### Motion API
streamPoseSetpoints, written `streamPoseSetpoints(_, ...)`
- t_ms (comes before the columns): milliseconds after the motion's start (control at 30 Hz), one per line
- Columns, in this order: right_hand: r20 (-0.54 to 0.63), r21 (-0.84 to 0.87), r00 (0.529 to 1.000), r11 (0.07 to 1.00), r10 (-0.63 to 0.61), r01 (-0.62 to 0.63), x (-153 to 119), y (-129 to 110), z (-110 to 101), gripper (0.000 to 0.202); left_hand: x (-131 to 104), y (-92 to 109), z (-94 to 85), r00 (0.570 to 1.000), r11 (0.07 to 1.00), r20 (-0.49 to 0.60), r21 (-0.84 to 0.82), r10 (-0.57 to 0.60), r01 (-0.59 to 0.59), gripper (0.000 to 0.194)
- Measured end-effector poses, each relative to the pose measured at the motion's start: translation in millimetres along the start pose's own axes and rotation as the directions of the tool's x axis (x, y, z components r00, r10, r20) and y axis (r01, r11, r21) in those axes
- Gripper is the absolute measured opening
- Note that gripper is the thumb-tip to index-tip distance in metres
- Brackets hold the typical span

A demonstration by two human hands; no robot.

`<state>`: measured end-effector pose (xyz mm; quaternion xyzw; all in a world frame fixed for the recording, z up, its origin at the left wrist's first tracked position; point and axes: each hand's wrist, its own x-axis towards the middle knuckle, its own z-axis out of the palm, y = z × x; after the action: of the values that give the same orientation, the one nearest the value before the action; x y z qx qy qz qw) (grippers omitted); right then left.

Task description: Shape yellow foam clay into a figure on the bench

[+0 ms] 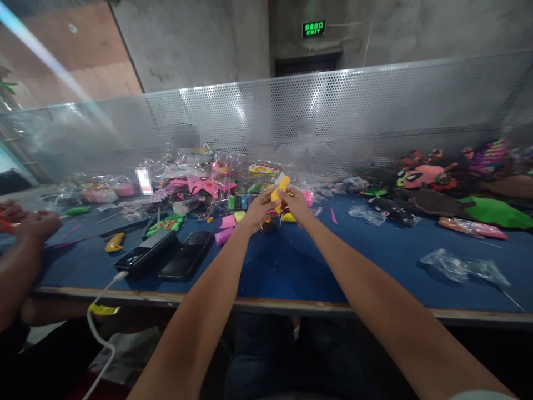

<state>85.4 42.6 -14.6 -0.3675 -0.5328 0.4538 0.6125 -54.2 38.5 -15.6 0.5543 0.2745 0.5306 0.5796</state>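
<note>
A small yellow-orange piece (280,190) is between my two hands above the blue tabletop, around the middle of the view. My left hand (261,210) has its fingers closed on the piece from the left. From the right, my right hand (295,203) pinches the same piece. Just left of my hands lie pink packets (225,235) and small coloured packs. A yellow item (288,218) rests below my right hand. The fingertips partly cover the piece, so its full shape is hidden.
A power bank (145,251) with a white cable and a black phone (187,255) lie front left. Another person's hand (39,225) is at the left edge. Clear wrappers (462,266) and soft coloured figures (425,176) lie right. A perforated metal panel (250,111) stands behind.
</note>
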Motion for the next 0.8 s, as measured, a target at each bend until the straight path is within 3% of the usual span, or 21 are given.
streamPoseSetpoints(200, 0.1, 0.044, 0.995, 0.999, 0.013, -0.018, -2.6, -2.3, 0.3, 0.045, -3.0, 3.4, 2.0, 0.993, 0.999, -0.111, 0.009, 0.047, -0.046, 0.059)
streamPoseSetpoints(400, 0.078, 0.017, 0.997, 1.0, -0.017, 0.016, -2.1, -2.2, 2.5, 0.043, -3.3, 6.1, 1.6, 0.999, 0.989, -0.028, -0.149, -0.024, 0.02, 0.042)
streamPoseSetpoints(500, 0.065, 0.013, 0.997, 1.0, -0.029, 0.028, -1.6, -1.8, 1.6, 0.045, -1.6, 5.3, 0.7, 0.998, 0.983, -0.055, -0.18, -0.03, 0.019, 0.033)
streamPoseSetpoints(700, 0.148, -0.002, 0.987, 0.998, -0.066, 0.067, -1.3, -0.2, 0.8, 0.068, -0.3, 5.5, 1.8, 0.993, 0.978, -0.113, -0.209, -0.028, 0.004, 0.034)
streamPoseSetpoints(800, 0.11, 0.006, 0.99, 0.996, -0.09, 0.09, -0.3, 1.2, 2.2, 0.064, -1.1, 6.6, 2.0, 0.993, 0.978, -0.111, -0.21, -0.037, 0.013, 0.033)
